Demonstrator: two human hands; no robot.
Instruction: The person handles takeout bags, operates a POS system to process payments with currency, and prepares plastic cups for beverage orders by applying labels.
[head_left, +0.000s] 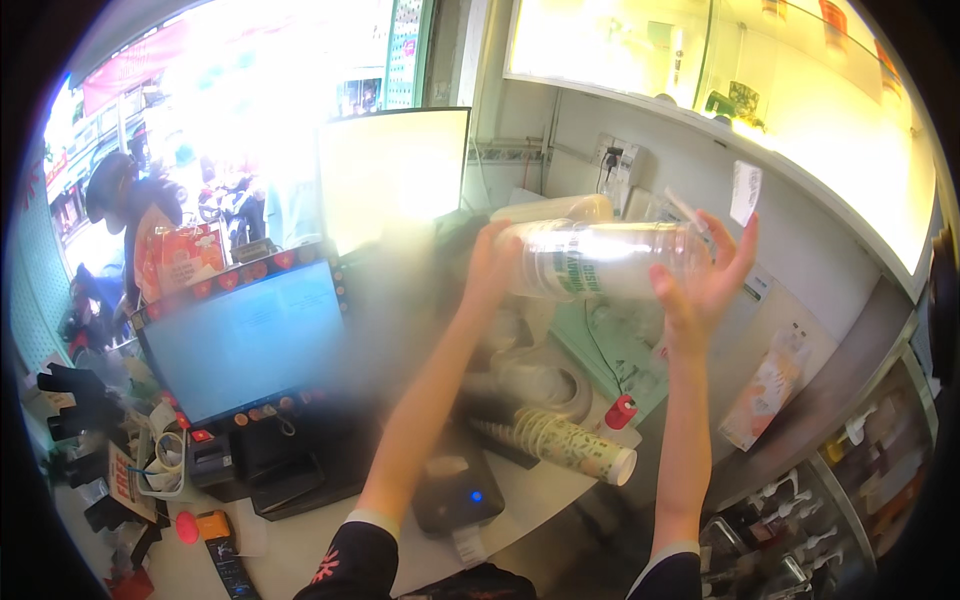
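Observation:
My left hand (491, 259) grips the base end of a stack of clear plastic cups (600, 262), held sideways in the air. Green printing runs around the cups. At the mouth end is my right hand (697, 292), its thumb overlapping the cup wall and its upper fingers spread beyond the rim. A small white printed label (745, 191) clings to a right fingertip. Below my arms, a stack of patterned paper cups (574, 442) lies on its side. A black label printer (457, 491) with a blue light has a printed strip (469, 546) hanging from its front.
To the left stands a monitor (247, 341) with a lit blue screen, with another screen (397, 180) behind it. A plastic basket (165, 480) and a phone-like device (229, 566) are on the counter (315, 559). Pump bottles (795, 510) fill the lower right. A person (146, 217) is outside.

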